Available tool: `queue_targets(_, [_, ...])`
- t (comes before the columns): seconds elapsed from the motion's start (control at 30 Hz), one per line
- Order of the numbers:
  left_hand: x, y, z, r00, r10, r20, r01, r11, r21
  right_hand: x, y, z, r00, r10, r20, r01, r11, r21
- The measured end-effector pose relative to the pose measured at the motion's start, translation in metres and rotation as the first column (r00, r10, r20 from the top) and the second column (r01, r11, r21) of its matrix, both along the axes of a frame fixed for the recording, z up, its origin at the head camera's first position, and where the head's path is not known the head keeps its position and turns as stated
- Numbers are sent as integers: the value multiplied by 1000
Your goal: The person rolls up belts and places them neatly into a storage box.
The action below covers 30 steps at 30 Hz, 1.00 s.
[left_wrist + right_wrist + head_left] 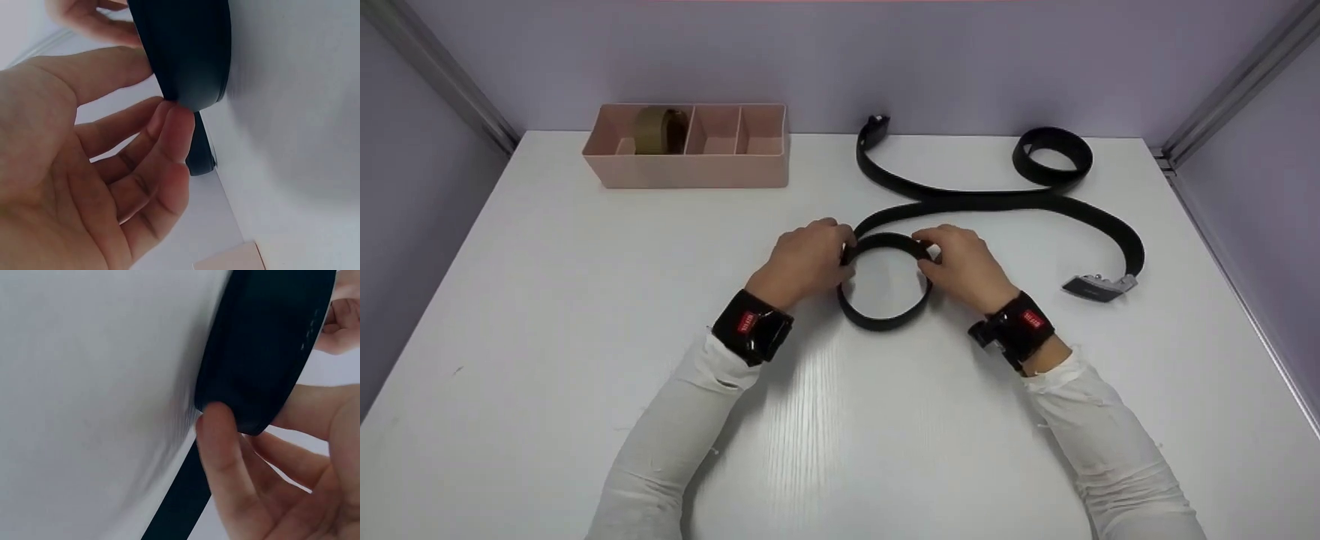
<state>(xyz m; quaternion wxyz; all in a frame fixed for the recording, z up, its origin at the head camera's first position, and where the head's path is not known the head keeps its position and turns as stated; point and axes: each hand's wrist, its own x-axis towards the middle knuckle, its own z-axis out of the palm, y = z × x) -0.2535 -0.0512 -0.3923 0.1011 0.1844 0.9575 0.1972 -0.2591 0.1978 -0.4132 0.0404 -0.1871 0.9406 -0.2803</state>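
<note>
A black belt [880, 325] stands on its edge, its strap end curved into a round loop in front of me. My left hand [808, 257] pinches the left side of this loop, thumb and fingertips at the strap. At the loop's right side my right hand [962, 262] pinches the strap too. In the right wrist view one finger [219, 444] lies against the outer face of the strap. From the loop the belt runs back and right, then bends forward to a silver-and-black buckle [1099, 287].
A second black belt [892, 180] lies behind, touching the first along its middle, with a coil [1051, 154] at the back right. A pink divided box [694, 172] holding a roll of brown tape [651, 131] stands at the back left, on the white table [547, 337].
</note>
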Motion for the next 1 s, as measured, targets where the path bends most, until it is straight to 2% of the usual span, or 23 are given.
queue_targets(0.1, [0,-2,2,999,-35,26,35,999,30,-1,1,0,1000,5,-10,-5,1000,6])
queue_targets(0.23, [0,-6,5,994,-114,7,112,990,88,-2,3,1,994,10,-111,-15,999,-43])
queue_targets(0.4, [1,-6,3,969,-211,-131,229,963,140,-3,5,5,970,1,-241,-32,992,-125])
queue_targets(0.57, [0,-3,-1,937,-250,-244,292,945,150,-1,5,9,949,-8,-314,-47,985,-166])
queue_targets(0.77, [0,-5,-4,922,-228,-314,306,925,225,0,3,11,952,-24,-307,-44,977,-211])
queue_targets(0.93, [0,-4,-4,911,-181,-371,294,915,276,-1,2,10,971,-40,-234,-29,959,-282])
queue_targets(1.0, [-1,-4,-4,903,-169,-394,293,914,281,0,0,9,982,-50,-180,-10,948,-318])
